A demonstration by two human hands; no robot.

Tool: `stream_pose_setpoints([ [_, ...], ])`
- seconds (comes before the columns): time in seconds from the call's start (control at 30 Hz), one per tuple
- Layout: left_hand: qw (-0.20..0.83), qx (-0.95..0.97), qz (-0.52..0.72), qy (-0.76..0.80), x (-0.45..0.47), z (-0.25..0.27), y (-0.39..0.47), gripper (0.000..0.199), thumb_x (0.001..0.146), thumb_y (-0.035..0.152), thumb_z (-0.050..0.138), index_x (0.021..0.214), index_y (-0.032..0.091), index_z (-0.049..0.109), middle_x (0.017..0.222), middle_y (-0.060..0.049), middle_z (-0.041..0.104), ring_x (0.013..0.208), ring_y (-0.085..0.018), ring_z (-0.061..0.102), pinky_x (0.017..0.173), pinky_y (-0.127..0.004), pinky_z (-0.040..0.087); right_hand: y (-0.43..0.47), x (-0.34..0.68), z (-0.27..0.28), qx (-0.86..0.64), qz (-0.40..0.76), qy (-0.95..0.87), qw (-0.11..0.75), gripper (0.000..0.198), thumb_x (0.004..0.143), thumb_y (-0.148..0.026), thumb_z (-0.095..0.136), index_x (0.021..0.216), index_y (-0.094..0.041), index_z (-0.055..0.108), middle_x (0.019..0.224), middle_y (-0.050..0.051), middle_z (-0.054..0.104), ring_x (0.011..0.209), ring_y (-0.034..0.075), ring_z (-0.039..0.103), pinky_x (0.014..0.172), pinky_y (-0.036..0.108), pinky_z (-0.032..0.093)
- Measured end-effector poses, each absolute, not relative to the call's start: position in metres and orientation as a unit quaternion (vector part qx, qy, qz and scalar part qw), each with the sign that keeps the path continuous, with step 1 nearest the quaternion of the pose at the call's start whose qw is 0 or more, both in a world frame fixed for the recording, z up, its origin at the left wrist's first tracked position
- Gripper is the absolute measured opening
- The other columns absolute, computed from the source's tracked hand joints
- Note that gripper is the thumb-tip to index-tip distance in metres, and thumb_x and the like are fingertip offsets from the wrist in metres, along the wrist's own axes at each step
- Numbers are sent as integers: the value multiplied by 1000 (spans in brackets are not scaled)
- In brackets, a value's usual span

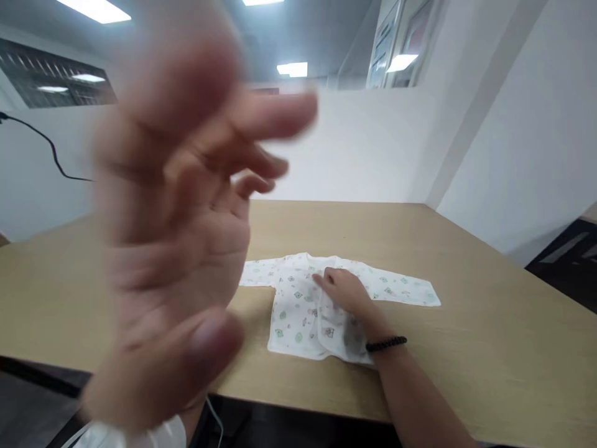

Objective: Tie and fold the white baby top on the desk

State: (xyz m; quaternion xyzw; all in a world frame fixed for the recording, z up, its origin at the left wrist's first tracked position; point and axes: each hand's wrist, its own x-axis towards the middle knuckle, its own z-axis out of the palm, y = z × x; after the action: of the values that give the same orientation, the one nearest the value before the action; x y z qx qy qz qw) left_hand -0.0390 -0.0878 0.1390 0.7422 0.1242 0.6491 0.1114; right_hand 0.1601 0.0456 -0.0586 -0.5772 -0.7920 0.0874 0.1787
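A small white long-sleeved baby shirt [295, 314], printed with little green and brown figures, lies spread on the table with its sleeves out to both sides. Over the middle of its front, my right hand [344, 291] has its fingers curled down against the cloth near the front flap; the fingertips are partly hidden. A black beaded bracelet [386, 344] circles that wrist. Raised close to the camera, my left hand [181, 230] looks large and blurred. Its fingers are bent and apart, with nothing between them, and it hides part of the left sleeve.
The wooden table [489, 336] reaches back to a white partition wall [354, 143]. A black cable [53, 152] hangs at the left. At the right edge stands a dark object [569, 261]. Below the table's front edge a thin pale cable [215, 418] shows.
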Motion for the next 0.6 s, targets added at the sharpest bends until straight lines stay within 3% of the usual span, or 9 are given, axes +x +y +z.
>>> stream_pose_setpoints([
  [0.1,182,760,620,67,-19,116,-52,17,88,28,58,103,22,63,102,-2,62,102,-20,56,91,-36,46,43,154,-58,-568,101,-800,169,38,84,-53,57,66,-19,53,68,3,60,62,15,48,56,27,24],
  [0.23,281,752,529,275,7,44,12,14,86,26,52,81,18,61,80,-3,62,75,-16,55,69,-29,44,51,159,-64,-564,128,-794,187,24,74,-28,63,59,-18,48,61,0,53,57,12,43,54,26,21],
  [0.33,325,716,475,396,11,-21,44,16,80,26,51,67,17,54,60,2,50,58,-12,45,56,-25,35,62,168,-71,-560,195,-771,232,21,68,-17,58,54,-18,43,54,-3,45,55,11,39,53,25,21],
  [0.5,301,759,380,434,3,-78,48,11,77,24,49,68,18,52,61,2,50,58,-13,45,56,-24,34,73,181,-77,-495,376,-705,341,8,66,-19,56,61,-18,51,54,-5,46,53,11,44,51,22,29],
  [0.6,240,810,336,417,2,-81,45,8,79,25,52,80,19,57,72,1,58,63,-14,51,60,-25,38,73,185,-76,-451,436,-678,383,13,64,-26,64,67,-17,55,56,-5,49,55,11,46,52,22,32],
])
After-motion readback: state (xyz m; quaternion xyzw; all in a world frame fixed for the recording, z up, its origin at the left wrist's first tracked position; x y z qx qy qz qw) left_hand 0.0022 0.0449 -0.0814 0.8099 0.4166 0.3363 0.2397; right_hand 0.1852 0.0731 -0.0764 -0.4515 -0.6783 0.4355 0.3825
